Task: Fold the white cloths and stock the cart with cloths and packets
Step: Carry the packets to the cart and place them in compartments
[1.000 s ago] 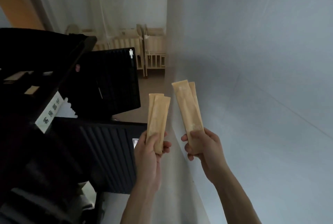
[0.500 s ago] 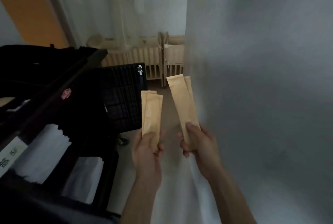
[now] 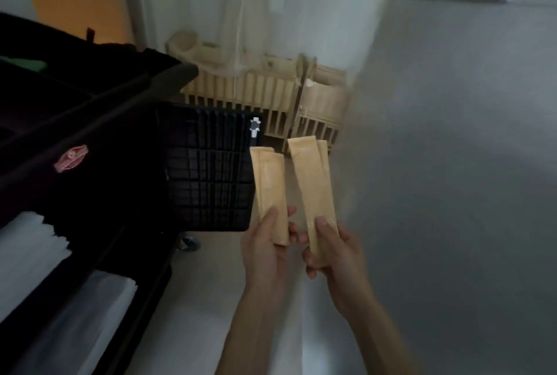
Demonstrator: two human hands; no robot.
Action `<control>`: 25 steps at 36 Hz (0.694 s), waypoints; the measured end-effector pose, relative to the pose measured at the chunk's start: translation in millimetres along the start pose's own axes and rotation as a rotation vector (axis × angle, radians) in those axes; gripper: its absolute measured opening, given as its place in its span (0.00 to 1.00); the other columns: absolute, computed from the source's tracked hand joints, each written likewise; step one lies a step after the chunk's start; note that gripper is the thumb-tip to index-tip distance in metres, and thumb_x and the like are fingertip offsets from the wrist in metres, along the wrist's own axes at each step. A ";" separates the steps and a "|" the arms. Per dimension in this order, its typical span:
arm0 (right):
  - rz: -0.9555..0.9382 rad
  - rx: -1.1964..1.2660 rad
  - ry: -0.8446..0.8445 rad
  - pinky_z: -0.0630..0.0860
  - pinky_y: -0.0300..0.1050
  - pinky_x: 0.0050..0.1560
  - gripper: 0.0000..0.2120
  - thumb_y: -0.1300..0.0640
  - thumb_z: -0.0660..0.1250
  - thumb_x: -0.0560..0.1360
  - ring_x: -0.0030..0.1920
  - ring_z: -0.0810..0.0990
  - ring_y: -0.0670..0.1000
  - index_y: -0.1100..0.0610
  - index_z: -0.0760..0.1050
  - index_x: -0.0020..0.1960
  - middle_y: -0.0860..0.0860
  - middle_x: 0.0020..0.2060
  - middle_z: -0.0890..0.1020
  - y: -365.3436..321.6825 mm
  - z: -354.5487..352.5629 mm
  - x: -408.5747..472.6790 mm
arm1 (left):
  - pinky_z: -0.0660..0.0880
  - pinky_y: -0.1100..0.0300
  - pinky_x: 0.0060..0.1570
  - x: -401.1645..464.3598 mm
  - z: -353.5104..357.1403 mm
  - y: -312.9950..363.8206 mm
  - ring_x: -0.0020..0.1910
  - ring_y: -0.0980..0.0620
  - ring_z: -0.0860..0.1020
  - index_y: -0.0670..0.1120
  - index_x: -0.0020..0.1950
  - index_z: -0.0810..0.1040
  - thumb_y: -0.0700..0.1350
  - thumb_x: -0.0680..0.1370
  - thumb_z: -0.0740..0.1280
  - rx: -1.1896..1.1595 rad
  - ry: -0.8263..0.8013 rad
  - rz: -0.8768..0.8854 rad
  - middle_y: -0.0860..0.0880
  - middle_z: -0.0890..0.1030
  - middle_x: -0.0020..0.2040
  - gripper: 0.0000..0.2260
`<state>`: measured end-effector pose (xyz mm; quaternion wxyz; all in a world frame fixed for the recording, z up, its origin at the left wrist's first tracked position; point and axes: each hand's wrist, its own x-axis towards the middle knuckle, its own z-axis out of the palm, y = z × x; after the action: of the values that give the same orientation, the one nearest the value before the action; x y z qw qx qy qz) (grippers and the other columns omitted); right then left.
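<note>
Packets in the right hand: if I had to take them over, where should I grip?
Probably pinch the packets across their flat faces on the free upper half, coming from above. The right hand covers the bottom end, and they stand nearly upright.

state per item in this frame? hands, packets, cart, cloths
left hand: grips two tan packets at their lower end
left packets: held upright, overlapped, off the cart
right hand: grips two tan packets at their lower end
right packets: held upright, tilted left, overlapped
cart: black, to the left, no hand touching it
white cloths: stacked on the cart's shelves
</note>
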<state>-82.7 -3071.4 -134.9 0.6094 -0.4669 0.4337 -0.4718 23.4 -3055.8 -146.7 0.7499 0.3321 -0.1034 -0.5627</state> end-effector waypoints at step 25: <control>0.264 0.024 -0.758 0.72 0.45 0.24 0.13 0.49 0.67 0.78 0.30 0.78 0.53 0.56 0.83 0.44 0.59 0.39 0.83 38.0 242.1 218.5 | 0.79 0.53 0.40 152.9 -105.6 154.3 0.37 0.45 0.78 0.38 0.53 0.84 0.46 0.80 0.66 0.073 0.551 0.581 0.39 0.82 0.41 0.12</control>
<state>197.5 -3242.4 -145.8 0.7871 -0.5410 0.2286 -0.1888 251.7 -3132.6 -165.4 0.8652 0.4538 -0.0082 -0.2131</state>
